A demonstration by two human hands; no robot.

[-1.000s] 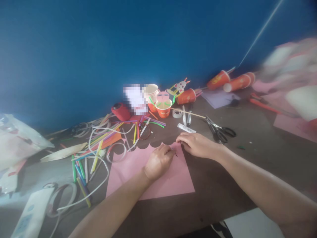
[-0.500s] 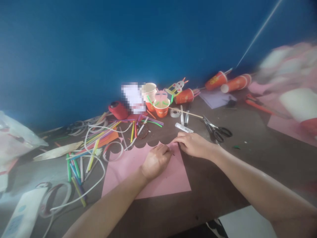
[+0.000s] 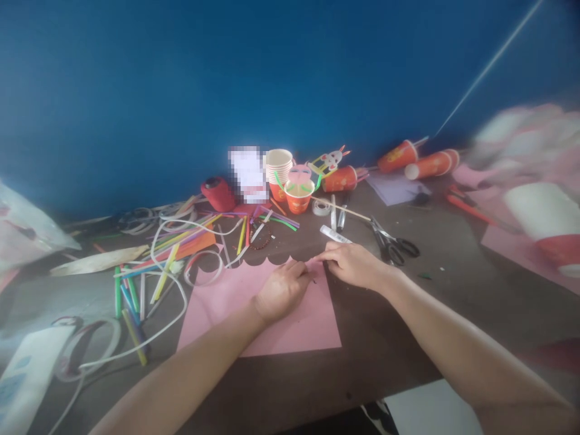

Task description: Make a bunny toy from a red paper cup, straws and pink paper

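Note:
A pink paper sheet with a scalloped far edge lies flat on the dark table. My left hand rests on the sheet near its far right corner, fingers curled as a loose fist around a thin dark tip, too small to name. My right hand lies beside it at the sheet's right corner, its fingers pressed together on the paper edge. The two hands almost touch.
Black scissors lie just beyond my right hand. Orange paper cups, a tape roll, markers and a red spool stand further back. Coloured straws and white cords litter the left. More cups lie at the right.
The view has shifted slightly, so everything sits a little further left and lower. Both hands keep their pose at the sheet's far right corner.

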